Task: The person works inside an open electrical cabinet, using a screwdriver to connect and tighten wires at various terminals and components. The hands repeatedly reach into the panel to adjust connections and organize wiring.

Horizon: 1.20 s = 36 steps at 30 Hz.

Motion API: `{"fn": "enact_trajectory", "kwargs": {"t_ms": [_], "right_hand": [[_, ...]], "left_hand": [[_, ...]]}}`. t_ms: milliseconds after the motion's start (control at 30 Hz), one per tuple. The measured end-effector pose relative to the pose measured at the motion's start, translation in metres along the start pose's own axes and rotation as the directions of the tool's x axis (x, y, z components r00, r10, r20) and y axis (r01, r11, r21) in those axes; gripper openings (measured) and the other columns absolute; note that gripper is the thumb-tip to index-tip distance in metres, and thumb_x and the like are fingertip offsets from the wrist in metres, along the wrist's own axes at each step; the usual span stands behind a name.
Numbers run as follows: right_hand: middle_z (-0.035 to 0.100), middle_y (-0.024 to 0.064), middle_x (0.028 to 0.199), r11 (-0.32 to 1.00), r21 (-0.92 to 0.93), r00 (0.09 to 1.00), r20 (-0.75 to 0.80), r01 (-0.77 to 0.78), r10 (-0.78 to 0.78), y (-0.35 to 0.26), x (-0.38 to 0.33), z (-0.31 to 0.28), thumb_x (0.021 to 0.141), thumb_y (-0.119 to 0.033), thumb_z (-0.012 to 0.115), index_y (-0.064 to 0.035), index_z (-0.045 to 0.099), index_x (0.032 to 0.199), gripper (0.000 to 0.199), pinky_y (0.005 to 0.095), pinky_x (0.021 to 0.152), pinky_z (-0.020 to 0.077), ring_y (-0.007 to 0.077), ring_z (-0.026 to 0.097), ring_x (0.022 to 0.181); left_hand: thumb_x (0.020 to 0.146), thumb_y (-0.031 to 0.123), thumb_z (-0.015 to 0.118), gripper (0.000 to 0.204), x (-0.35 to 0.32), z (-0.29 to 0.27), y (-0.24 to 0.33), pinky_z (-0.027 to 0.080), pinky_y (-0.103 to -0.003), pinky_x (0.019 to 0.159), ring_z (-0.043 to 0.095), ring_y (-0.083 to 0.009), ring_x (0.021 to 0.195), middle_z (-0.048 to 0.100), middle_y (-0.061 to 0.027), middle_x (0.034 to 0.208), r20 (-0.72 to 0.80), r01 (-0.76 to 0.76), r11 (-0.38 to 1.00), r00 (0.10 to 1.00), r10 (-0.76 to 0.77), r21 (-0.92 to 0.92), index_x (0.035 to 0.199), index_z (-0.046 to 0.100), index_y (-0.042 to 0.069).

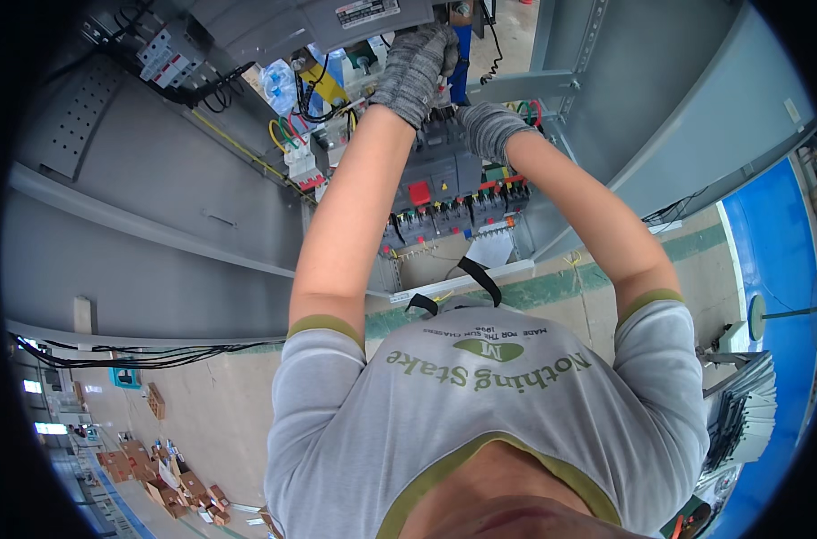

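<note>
Both my hands wear grey knitted gloves and reach into an open electrical cabinet. My left hand point(416, 72) is curled at the upper terminals, just left of a blue bar point(460, 67). What its bent fingers close on is hidden. Lower and to the right, my right hand point(491, 131) is bent in at the top edge of a large dark grey circuit breaker point(443, 169) with a red button point(419, 192). Its fingertips are closed in and mostly out of sight. A yellow bar point(329, 87) stands left of my left hand.
A row of smaller breakers point(458, 216) lies below. White switches point(303, 165) with coloured wires sit left. Another grey unit point(337, 22) overhangs the top. Cabinet doors point(148, 260) flank me. Cartons point(170, 481) lie on the floor at lower left.
</note>
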State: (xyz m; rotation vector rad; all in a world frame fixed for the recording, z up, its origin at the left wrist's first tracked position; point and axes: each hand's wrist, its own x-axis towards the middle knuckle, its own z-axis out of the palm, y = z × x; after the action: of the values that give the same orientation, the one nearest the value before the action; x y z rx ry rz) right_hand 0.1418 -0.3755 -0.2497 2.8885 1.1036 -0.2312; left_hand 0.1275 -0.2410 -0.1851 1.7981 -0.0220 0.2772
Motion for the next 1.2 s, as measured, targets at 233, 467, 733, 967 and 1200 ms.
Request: {"fn": "enact_trajectory", "kwargs": {"t_ms": [233, 467, 733, 967, 1200], "right_hand": [[0.061, 0.0226, 0.094, 0.828, 0.56, 0.944, -0.285, 0.023, 0.167, 0.005, -0.012, 0.058, 0.079, -0.011, 0.054, -0.0088, 0.044, 0.128, 0.05, 0.0409, 0.077, 0.0488, 0.0322, 0.062, 0.086], [0.062, 0.0233, 0.089, 0.645, 0.755, 0.938, -0.131, -0.116, 0.322, -0.018, -0.015, 0.046, 0.077, -0.02, 0.06, -0.0084, 0.043, 0.129, 0.056, 0.0387, 0.072, 0.0502, 0.0333, 0.063, 0.08], [0.062, 0.0226, 0.087, 0.831, 0.553, 0.936, -0.32, 0.06, 0.146, -0.004, -0.012, 0.053, 0.085, -0.012, 0.047, -0.0071, 0.043, 0.125, 0.04, 0.0421, 0.071, 0.0499, 0.0365, 0.062, 0.08], [0.062, 0.0244, 0.089, 0.951, 0.307, 0.98, -0.173, -0.047, 0.104, -0.001, -0.012, 0.038, 0.082, -0.013, 0.05, -0.0035, 0.041, 0.124, 0.044, 0.0432, 0.074, 0.0482, 0.0372, 0.061, 0.083], [0.063, 0.0209, 0.085, 0.945, 0.326, 0.939, -0.311, -0.038, 0.145, -0.003, -0.017, 0.052, 0.083, -0.015, 0.052, -0.0031, 0.046, 0.12, 0.04, 0.0413, 0.068, 0.0486, 0.0334, 0.062, 0.077]], "left_hand": [[0.083, 0.014, 0.056, 0.006, -0.01, 0.017, -0.005, 0.034, -0.026, 0.043, 0.045, -0.0122, 0.047, 0.05, -0.0018, 0.058, -0.04, -0.135, 0.876, 0.99, 0.132, -0.463, 0.079, 0.055, 0.009], [0.086, 0.018, 0.054, 0.014, 0.006, 0.022, -0.022, 0.029, -0.025, 0.039, 0.04, -0.0106, 0.041, 0.046, 0.0016, 0.051, -0.145, -0.221, 0.811, 0.975, 0.168, -0.542, 0.073, 0.057, 0.012], [0.087, 0.024, 0.054, 0.016, 0.002, 0.02, -0.004, 0.028, -0.025, 0.036, 0.039, -0.0114, 0.038, 0.045, 0.0014, 0.05, -0.018, -0.097, 0.872, 0.995, 0.101, -0.48, 0.075, 0.055, 0.013], [0.087, 0.025, 0.054, 0.022, 0.002, 0.019, -0.008, 0.028, -0.026, 0.036, 0.04, -0.0124, 0.038, 0.045, -0.0005, 0.05, -0.037, -0.176, 0.861, 0.983, 0.18, -0.477, 0.071, 0.051, 0.011], [0.083, 0.023, 0.059, 0.021, 0.007, 0.01, -0.007, 0.038, -0.031, 0.042, 0.044, -0.0165, 0.044, 0.05, -0.0048, 0.054, -0.035, 0.016, 0.956, 0.999, -0.027, -0.294, 0.074, 0.059, 0.004]]}}
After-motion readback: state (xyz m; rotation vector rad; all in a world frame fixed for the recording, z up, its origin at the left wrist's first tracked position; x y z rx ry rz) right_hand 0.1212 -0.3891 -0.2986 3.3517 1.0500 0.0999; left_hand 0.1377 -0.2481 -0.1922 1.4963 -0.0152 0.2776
